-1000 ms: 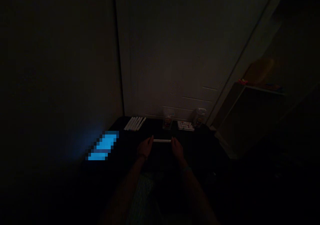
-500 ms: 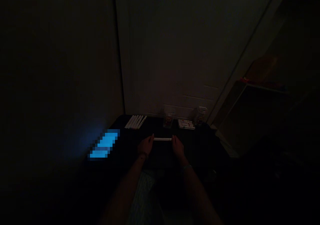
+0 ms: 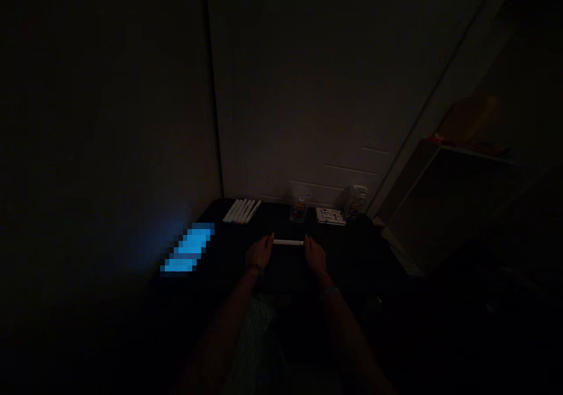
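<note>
I see a white stick [image 3: 288, 242] held level over the dark table [image 3: 352, 254], the left hand [image 3: 259, 252] pinching one end and the right hand [image 3: 315, 255] the other (the room is very dim). Behind lie a row of white sticks [image 3: 241, 210], two clear jars [image 3: 299, 204] and a blue glowing screen [image 3: 188, 248].

Too dark, no text, labels or numbers readable
</note>
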Demonstrator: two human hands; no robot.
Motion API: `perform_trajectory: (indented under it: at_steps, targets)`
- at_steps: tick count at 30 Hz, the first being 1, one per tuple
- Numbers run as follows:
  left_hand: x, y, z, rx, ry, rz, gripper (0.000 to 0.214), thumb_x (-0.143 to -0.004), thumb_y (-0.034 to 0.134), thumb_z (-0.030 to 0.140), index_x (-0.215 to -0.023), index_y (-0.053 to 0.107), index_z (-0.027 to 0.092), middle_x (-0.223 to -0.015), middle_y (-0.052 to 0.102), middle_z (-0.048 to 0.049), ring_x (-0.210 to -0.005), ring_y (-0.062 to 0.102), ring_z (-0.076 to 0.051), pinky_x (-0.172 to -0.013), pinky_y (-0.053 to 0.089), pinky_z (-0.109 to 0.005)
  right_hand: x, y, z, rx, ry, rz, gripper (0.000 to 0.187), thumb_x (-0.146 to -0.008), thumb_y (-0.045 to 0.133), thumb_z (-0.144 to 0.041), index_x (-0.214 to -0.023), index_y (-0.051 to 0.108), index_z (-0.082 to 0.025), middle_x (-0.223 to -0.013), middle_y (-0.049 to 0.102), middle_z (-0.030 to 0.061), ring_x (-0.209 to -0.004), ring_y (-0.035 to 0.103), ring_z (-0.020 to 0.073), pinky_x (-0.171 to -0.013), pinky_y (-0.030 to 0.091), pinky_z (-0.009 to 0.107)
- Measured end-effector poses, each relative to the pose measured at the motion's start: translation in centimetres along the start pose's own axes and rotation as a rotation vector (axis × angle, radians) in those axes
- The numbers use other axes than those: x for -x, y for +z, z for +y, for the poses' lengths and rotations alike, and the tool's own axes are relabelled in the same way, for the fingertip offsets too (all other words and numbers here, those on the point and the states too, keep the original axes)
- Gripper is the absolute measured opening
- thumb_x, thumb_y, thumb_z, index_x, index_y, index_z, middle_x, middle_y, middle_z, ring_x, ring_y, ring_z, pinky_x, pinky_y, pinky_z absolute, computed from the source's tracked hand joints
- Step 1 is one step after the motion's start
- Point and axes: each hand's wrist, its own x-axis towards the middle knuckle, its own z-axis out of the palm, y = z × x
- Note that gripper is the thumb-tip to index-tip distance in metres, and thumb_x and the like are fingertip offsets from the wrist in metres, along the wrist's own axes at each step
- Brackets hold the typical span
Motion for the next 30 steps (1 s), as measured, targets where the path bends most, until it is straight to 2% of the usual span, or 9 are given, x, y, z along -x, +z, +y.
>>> perform_trajectory:
  at_steps: [11,23,30]
  targets:
    - [0.14,0.71,0.80,-0.182,-0.019,0.035,0.056,-0.083,0.012,0.047,-0.092,0.057,0.015,-0.086,0.062,-0.0123,-0.078,0.059,-0.019,-0.066,0.040,-0.029,-0.08,0.27,0.17,-0.019,0.005,0.034,0.049,-0.086,0.012,-0.045,-0.091,0.056,-0.022,-0.084,0.061,0.0028,-0.077,0.055,0.0131,-0.064,0.035,0.021]
    - [-0.07,0.85,0.11,-0.170,0.016,0.059,0.055,-0.083,0.009,0.047,-0.092,0.055,0.019,-0.084,0.063,-0.0087,-0.077,0.058,-0.018,-0.064,0.038,-0.027,-0.02,0.44,0.12,-0.048,0.024,0.030,0.047,-0.087,0.014,-0.044,-0.092,0.055,-0.022,-0.087,0.060,0.0031,-0.080,0.054,0.0131,-0.066,0.034,0.021]
    - [-0.08,0.78,0.05,-0.130,0.012,0.046,0.054,-0.082,0.008,0.049,-0.095,0.053,0.021,-0.088,0.062,-0.0072,-0.077,0.057,-0.016,-0.063,0.037,-0.025,0.04,0.32,0.28,-0.074,-0.018,0.017,0.044,-0.087,0.015,-0.044,-0.094,0.053,-0.022,-0.090,0.059,0.0026,-0.080,0.053,0.0120,-0.067,0.034,0.020]
